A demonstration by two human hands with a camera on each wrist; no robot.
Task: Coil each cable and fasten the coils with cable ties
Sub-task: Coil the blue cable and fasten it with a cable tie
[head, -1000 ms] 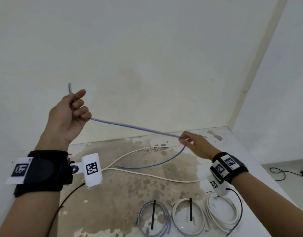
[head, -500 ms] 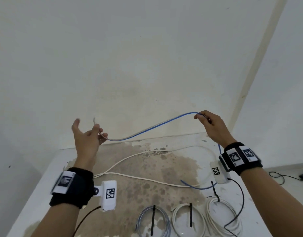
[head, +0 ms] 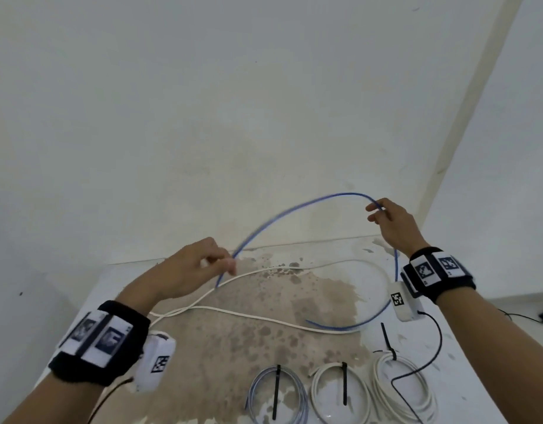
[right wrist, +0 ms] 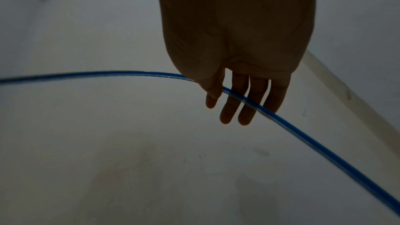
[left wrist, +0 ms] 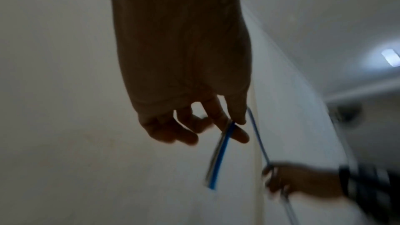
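A thin blue cable (head: 282,213) arches in the air between my two hands. My left hand (head: 202,264) pinches it near one end, and a short tail (left wrist: 218,156) hangs below the fingers. My right hand (head: 383,214) pinches the cable (right wrist: 90,74) higher up at the right; from there it drops past the wrist and curls onto the table (head: 349,327). A loose white cable (head: 233,313) lies in a long loop across the stained tabletop (head: 221,341).
Three tied coils lie at the near edge: a grey-blue coil (head: 276,393), a white coil (head: 340,390) and a thicker white coil (head: 401,384), each with a black cable tie (head: 344,384). White walls meet in a corner behind the table, and the floor shows at the right.
My left hand has closed on the blue cable and swung down and right toward the table. The cable between my hands has bowed up from a sagging line into a high arch.
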